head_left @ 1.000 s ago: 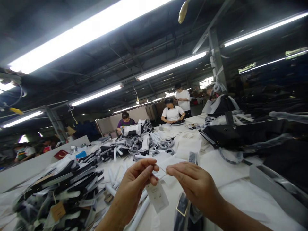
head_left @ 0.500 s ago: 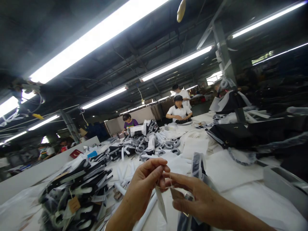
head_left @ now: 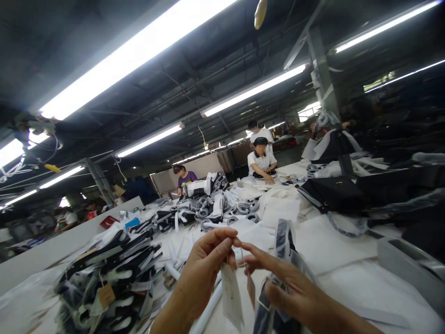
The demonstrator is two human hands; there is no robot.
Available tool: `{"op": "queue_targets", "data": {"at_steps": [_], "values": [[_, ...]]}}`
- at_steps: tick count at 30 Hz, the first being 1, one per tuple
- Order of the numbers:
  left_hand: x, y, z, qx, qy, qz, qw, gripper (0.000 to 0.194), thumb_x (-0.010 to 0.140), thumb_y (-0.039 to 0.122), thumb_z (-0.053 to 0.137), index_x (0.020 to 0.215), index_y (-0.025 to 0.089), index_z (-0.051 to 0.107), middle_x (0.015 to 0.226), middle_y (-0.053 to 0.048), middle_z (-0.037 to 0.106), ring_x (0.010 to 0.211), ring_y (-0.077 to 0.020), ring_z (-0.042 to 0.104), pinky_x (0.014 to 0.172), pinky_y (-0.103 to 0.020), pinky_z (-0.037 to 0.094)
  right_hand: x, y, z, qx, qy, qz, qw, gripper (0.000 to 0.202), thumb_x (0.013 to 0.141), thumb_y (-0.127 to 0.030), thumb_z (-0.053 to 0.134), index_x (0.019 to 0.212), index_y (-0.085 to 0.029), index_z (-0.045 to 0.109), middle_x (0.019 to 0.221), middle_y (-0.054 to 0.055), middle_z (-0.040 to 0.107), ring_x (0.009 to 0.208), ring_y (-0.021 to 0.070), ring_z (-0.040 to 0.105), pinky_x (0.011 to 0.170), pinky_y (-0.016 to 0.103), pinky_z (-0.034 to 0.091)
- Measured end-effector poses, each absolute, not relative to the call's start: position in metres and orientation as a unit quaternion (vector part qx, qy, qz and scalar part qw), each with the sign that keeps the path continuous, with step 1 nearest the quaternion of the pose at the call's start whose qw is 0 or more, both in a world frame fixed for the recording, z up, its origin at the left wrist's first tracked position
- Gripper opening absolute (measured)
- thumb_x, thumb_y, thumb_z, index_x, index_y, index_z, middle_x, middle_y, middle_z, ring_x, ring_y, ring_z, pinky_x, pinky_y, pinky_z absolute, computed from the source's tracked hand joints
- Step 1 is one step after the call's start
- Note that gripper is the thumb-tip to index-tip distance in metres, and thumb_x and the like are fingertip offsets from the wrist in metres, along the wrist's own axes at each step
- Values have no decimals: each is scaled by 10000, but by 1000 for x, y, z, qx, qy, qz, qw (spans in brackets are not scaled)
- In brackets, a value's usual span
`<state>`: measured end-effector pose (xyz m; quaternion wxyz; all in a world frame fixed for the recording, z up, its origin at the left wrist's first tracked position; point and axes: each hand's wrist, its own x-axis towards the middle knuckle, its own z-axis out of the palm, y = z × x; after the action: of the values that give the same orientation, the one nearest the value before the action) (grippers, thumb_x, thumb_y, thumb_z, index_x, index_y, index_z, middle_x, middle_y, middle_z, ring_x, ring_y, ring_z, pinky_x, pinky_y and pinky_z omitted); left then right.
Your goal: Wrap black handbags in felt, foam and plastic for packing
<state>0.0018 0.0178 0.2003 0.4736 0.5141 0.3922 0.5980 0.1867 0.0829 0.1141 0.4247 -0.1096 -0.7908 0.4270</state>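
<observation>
My left hand (head_left: 205,273) is closed, thumb and index finger pinching a thin tag string (head_left: 242,255). From it hang a white hang tag (head_left: 232,297) and a smaller brownish tag (head_left: 251,288), seen nearly edge-on. My right hand (head_left: 295,287) reaches in from the right, its index fingertip at the string beside my left fingertips. Its thumb stands apart from the fingers, near a metal buckle (head_left: 263,296). Below that hand lies a dark strap in clear plastic wrap (head_left: 284,239), partly hidden by it.
A heap of dark, plastic-wrapped straps (head_left: 114,278) with a brown tag (head_left: 106,295) lies left. More wrapped parts (head_left: 208,204) are piled mid-table. A black bag (head_left: 330,192) and a grey bin (head_left: 410,269) stand right. Co-workers (head_left: 261,160) work across the table.
My right thumb has moved away from the brownish tag, which now hangs free. The white tag has turned to show its broad side. A co-worker opposite leans and reaches forward over the table.
</observation>
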Motion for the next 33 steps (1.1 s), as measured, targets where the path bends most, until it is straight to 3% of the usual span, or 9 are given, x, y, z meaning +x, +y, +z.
{"op": "queue_targets", "data": {"at_steps": [3, 7, 10, 15, 17, 22, 28, 33], "values": [[5, 18, 200, 513, 390, 593, 483, 193, 825, 302, 771, 975, 185, 737, 859, -14, 673, 600, -50, 571, 571, -151, 449, 183, 79, 115, -80, -726, 571, 375, 498, 964, -475, 575, 1413, -263, 534, 1143, 72, 708, 1100, 252, 655, 1006, 426, 499], [7, 17, 200, 519, 398, 588, 477, 187, 838, 304, 762, 978, 184, 734, 873, -18, 674, 609, -46, 574, 586, -150, 439, 179, 76, 119, -117, -696, 598, 380, 409, 854, -298, 720, 1250, -219, 653, 1020, 55, 730, 1003, 245, 687, 909, 366, 545], [5, 16, 200, 518, 403, 591, 469, 193, 836, 312, 763, 984, 191, 734, 877, -15, 669, 628, -50, 575, 597, -150, 439, 184, 74, 120, -177, -734, 492, 434, 342, 872, -250, 676, 1213, -241, 670, 1053, 48, 730, 1012, 235, 683, 926, 364, 540], [1, 18, 200, 523, 414, 601, 441, 210, 852, 321, 748, 1021, 197, 729, 896, -7, 663, 613, -34, 558, 637, -152, 453, 185, 78, 112, -180, -786, 104, 582, 298, 928, -120, 550, 1167, -250, 672, 996, 47, 719, 914, 211, 673, 812, 347, 550], [2, 18, 201, 521, 416, 601, 441, 215, 847, 326, 753, 1023, 204, 729, 902, -7, 664, 617, -39, 577, 626, -153, 455, 183, 80, 109, -167, -779, 6, 605, 314, 933, -84, 533, 1182, -223, 664, 973, 56, 717, 876, 209, 667, 774, 351, 547], [5, 16, 201, 518, 432, 603, 425, 240, 821, 352, 778, 1018, 224, 732, 922, -17, 679, 771, -113, 674, 702, -181, 501, 184, 82, 107, -192, -764, -32, 616, 289, 926, -71, 543, 1157, -192, 666, 972, 60, 713, 871, 207, 661, 763, 351, 544], [4, 19, 199, 572, 470, 595, 313, 241, 866, 385, 724, 1047, 226, 721, 974, -28, 702, 838, -138, 675, 819, -233, 519, 197, 87, 109, -229, -736, -106, 628, 305, 918, -89, 582, 1190, -191, 674, 956, 56, 705, 875, 219, 646, 836, 385, 512], [7, 22, 199, 581, 462, 604, 292, 221, 888, 380, 694, 1057, 238, 711, 962, -14, 708, 866, -132, 652, 854, -232, 505, 200, 89, 107, -234, -733, -120, 628, 320, 925, -88, 596, 1222, -184, 668, 955, 46, 698, 874, 205, 633, 847, 373, 495]]}}
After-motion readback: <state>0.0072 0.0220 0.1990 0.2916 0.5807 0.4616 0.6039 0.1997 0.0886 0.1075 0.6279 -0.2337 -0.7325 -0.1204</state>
